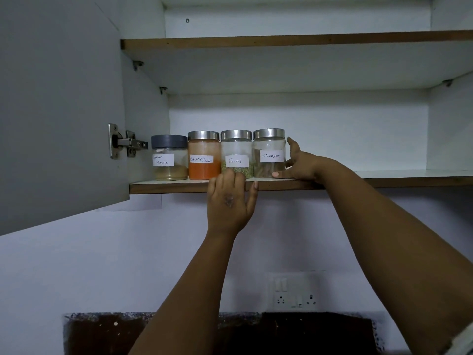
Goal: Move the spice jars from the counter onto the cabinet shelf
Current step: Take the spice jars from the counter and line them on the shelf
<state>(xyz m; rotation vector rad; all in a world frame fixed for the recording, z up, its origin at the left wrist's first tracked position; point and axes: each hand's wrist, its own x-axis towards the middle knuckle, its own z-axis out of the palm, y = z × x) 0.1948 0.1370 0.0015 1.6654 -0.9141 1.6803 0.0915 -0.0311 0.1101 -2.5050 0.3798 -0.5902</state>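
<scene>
Several labelled spice jars stand in a row on the cabinet shelf [179, 187]: garam masala [169, 158] with a grey lid, red chilli powder [204, 155], fennel [236, 149] and cinnamon [269, 152] with steel lids. My left hand [230, 203] reaches up with straight fingers, its fingertips touching the base of the fennel jar. To the right of the cinnamon jar, my right hand [298, 163] rests on the shelf with thumb and fingers spread around the jar's right side, barely touching it.
The grey cabinet door [58, 103] hangs open at the left on a metal hinge [125, 143]. An upper shelf [294, 42] runs above. The lower shelf is bare to the right of the jars. A wall socket panel [295, 292] and dark counter [230, 334] lie below.
</scene>
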